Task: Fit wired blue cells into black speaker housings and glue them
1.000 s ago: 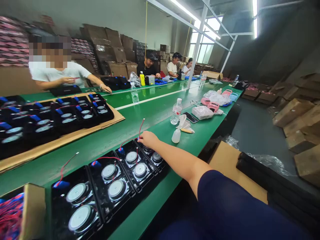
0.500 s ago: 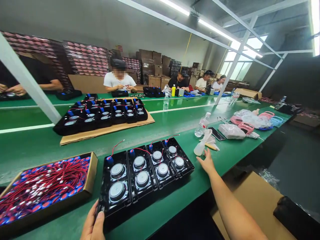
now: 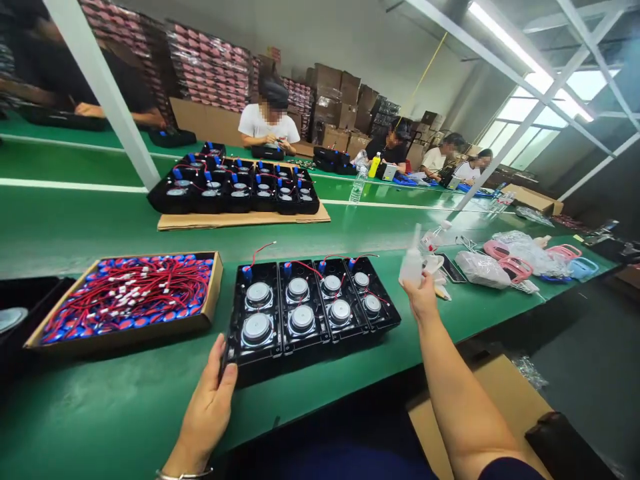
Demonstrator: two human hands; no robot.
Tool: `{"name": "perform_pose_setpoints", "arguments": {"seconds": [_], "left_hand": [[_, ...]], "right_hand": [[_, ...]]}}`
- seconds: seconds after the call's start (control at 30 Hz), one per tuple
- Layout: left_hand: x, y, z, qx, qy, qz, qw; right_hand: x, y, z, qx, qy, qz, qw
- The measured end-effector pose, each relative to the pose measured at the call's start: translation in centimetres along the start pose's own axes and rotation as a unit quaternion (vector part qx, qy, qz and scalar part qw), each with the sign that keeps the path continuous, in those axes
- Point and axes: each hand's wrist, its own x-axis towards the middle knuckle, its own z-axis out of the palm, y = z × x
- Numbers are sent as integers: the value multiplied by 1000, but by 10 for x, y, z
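My right hand [image 3: 421, 298] grips a translucent white squeeze bottle [image 3: 411, 265] with a thin nozzle pointing up, lifted just over the table. My left hand [image 3: 210, 400] clasps the near left corner of a black speaker housing [image 3: 233, 333], thumb in front and fingers along its side. That housing is the leftmost in a row of several, pressed side by side. Each holds two round silver speakers [image 3: 257, 329] and a blue cylindrical battery [image 3: 247, 273] with red wires at its far end.
A cardboard box [image 3: 217, 293] of blue batteries with red wires stands left of the row. More housings [image 3: 235, 203] lie on cardboard across the green table [image 3: 125, 393]. A phone [image 3: 453, 268], bagged parts [image 3: 483, 269] and pink handles [image 3: 517, 269] lie rightward. Several people sit opposite.
My right hand has closed on the squeeze bottle and raised it upright. My left hand stays at the housing's corner. The view has turned and tilted, showing more table on the left.
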Motion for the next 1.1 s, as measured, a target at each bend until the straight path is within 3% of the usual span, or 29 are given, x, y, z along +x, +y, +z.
{"name": "perform_pose_setpoints", "arguments": {"seconds": [0.13,0.23,0.37,0.47,0.73,0.93,1.1], "left_hand": [[-3,-4,0,16,-10,15,1000],[-5,-5,-1,7,-17,38,999],[-7,-2,-1,11,-21,52,998],[-7,0,0,17,-21,69,997],[-6,-5,5,42,1,132,990],[-8,-6,9,65,24,168,983],[-8,-2,8,63,25,172,983]], "right_hand": [[-34,-58,52,125,-124,-28,984],[-55,-91,96,146,-188,-44,970],[-70,-113,152,150,-255,-87,951],[-78,-123,185,95,-302,-149,937],[-99,-132,225,-164,-322,-269,893],[-102,-125,254,-216,-353,-352,840],[-105,-123,269,-248,-382,-371,809]]}}
